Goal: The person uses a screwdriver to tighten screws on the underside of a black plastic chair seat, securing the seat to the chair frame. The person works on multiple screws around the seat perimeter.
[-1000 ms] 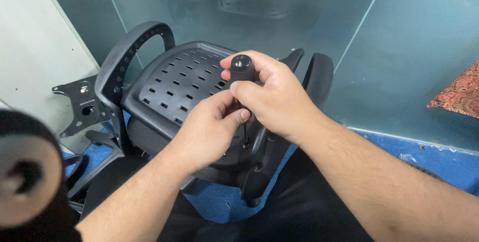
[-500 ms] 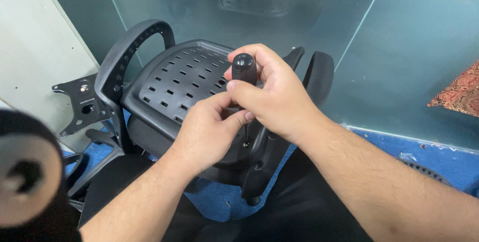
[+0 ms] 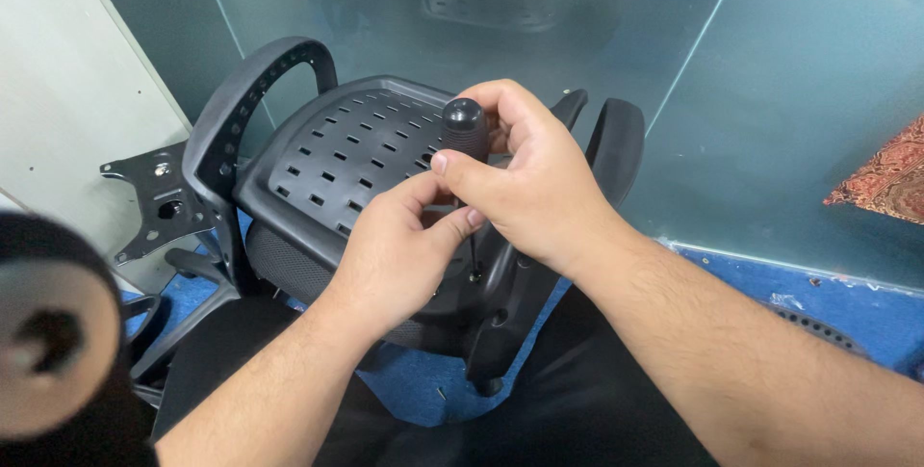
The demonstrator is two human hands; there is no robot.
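Seat shell matt blk plastic, perforated; screwdriver handle ribbed rubber; bracket metal.

1. The screwdriver handle at centre frame is black.
2. The chair seat underside is black, patterned with rows of small slots.
3. The floor at lower right is blue.
4. The cloth at the right edge is red, seemingly with a gold paisley pattern.
5. The metal bracket at left is dark grey.

The right hand wraps its fingers around a black screwdriver handle, thumb across the front. Just below those fingers, the left hand pinches the shaft above the perforated chair seat.
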